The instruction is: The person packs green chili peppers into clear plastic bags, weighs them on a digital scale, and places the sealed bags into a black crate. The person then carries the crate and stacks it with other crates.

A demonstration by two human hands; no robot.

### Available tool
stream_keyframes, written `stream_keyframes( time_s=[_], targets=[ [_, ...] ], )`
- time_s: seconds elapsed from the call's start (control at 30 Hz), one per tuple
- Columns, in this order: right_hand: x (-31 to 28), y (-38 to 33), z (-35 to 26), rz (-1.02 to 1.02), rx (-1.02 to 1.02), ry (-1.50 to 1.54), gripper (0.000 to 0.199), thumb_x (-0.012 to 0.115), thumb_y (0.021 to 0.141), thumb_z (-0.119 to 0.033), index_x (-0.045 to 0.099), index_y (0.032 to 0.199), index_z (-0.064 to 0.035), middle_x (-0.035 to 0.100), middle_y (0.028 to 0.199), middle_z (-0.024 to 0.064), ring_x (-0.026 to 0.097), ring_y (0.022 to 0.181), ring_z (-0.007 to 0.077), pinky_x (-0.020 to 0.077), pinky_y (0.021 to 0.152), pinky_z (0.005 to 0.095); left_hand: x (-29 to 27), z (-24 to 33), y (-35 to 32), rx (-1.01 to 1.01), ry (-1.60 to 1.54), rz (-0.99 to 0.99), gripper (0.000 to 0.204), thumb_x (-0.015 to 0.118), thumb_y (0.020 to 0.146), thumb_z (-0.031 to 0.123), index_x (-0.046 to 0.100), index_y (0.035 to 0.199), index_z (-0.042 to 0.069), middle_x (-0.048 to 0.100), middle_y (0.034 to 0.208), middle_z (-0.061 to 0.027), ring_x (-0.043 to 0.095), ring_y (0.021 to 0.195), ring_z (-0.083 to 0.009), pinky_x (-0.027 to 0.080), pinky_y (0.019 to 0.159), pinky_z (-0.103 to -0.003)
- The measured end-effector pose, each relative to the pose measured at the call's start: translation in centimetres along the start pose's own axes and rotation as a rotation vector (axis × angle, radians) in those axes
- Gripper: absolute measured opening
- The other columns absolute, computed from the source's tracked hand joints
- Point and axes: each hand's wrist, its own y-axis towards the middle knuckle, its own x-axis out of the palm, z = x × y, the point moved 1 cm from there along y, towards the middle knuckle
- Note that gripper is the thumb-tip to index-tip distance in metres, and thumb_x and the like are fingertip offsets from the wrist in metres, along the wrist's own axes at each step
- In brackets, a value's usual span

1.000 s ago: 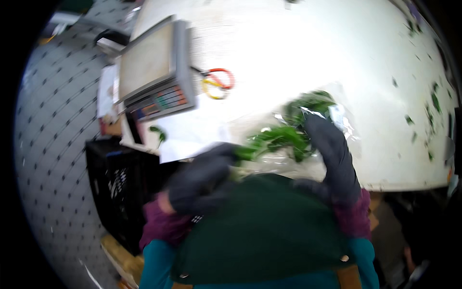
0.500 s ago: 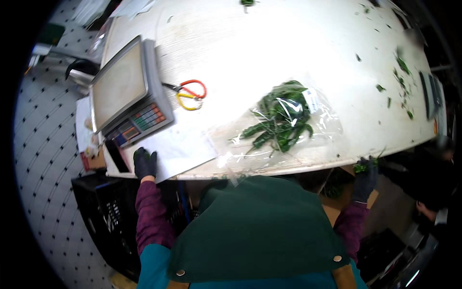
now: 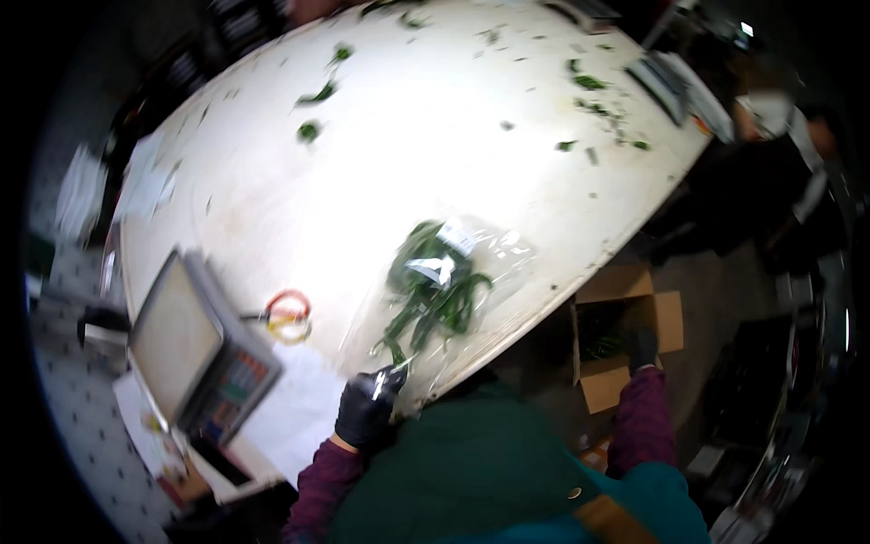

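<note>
A clear plastic bag (image 3: 497, 263) with long green peppers (image 3: 426, 313) in it lies near the front edge of the white table. My left hand (image 3: 367, 408), in a black glove, is closed on the near end of the bag, beside a pepper tip. Below the table's edge on the right stands an open cardboard box (image 3: 669, 319) with green peppers (image 3: 598, 335) inside, dim and blurred. My right hand (image 3: 642, 348), also gloved in black, reaches down at the box's right side; its fingers are too dark and smeared to read.
Left of the bag are a digital scale (image 3: 186, 340), red-and-yellow-handled scissors (image 3: 289, 315) and white paper (image 3: 294, 412). Loose peppers (image 3: 319, 93) and green scraps (image 3: 607, 118) are scattered on the table's far part. Another person (image 3: 725, 199) stands at the right.
My left hand has moved right from beside the scale to the bag. My right hand, earlier at the table's edge with some greenery, is now down at the box. The view has turned right.
</note>
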Motion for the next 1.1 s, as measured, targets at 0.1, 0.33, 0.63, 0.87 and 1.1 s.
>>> stream_keyframes(
  time_s=[0.1, 0.33, 0.63, 0.87, 1.1],
  targets=[
    [8.1, -8.2, -9.1, -0.210, -0.039, 0.157, 0.022, 0.058, 0.080, -0.018, 0.053, 0.096, -0.0045, 0.058, 0.076, 0.0040, 0.054, 0.061, 0.0122, 0.0450, 0.054, 0.0267, 2.2, -1.4, 3.2, 0.201, 0.169, -0.059, 0.040, 0.053, 0.063, 0.003, 0.057, 0.103, 0.009, 0.054, 0.107, -0.0106, 0.053, 0.076, -0.0249, 0.039, 0.069, -0.037],
    [13.5, -4.0, -17.0, -0.442, -0.356, -0.035, 0.014, 0.056, 0.080, -0.015, 0.056, 0.089, -0.0037, 0.056, 0.073, 0.0022, 0.054, 0.064, 0.0110, 0.0440, 0.057, 0.0244, 3.9, -2.2, 9.0, 0.333, 0.248, -0.179, 0.047, 0.055, 0.064, 0.008, 0.053, 0.111, 0.012, 0.056, 0.100, -0.0076, 0.047, 0.092, -0.0256, 0.037, 0.079, -0.039],
    [21.4, 18.3, -27.3, -0.551, -0.722, -0.342, 0.018, 0.055, 0.079, -0.022, 0.057, 0.083, -0.0054, 0.058, 0.072, 0.0074, 0.054, 0.066, 0.0185, 0.0445, 0.064, 0.0303, 6.0, 4.7, 15.8, -0.012, 0.463, -0.150, 0.049, 0.061, 0.067, 0.016, 0.048, 0.115, 0.016, 0.048, 0.115, -0.0101, 0.044, 0.110, -0.0253, 0.034, 0.089, -0.041],
    [25.1, 30.5, -36.6, -0.343, -0.914, -0.649, 0.025, 0.048, 0.079, -0.027, 0.059, 0.077, -0.0047, 0.060, 0.082, 0.0152, 0.057, 0.078, 0.0331, 0.0450, 0.071, 0.0398, 9.6, 3.4, 20.3, -0.494, 0.246, 0.059, 0.062, 0.063, 0.066, 0.022, 0.036, 0.121, 0.017, 0.038, 0.122, -0.0101, 0.038, 0.113, -0.0274, 0.032, 0.091, -0.046],
    [32.7, 41.0, -43.7, 0.022, -1.094, -0.629, 0.026, 0.055, 0.075, -0.025, 0.059, 0.096, -0.0093, 0.060, 0.084, 0.0148, 0.057, 0.083, 0.0302, 0.0450, 0.073, 0.0406, 10.3, 1.4, 23.5, -0.822, 0.114, 0.270, 0.075, 0.065, 0.064, 0.028, 0.025, 0.127, 0.019, 0.029, 0.129, -0.0100, 0.033, 0.117, -0.0295, 0.029, 0.093, -0.050]
  ],
)
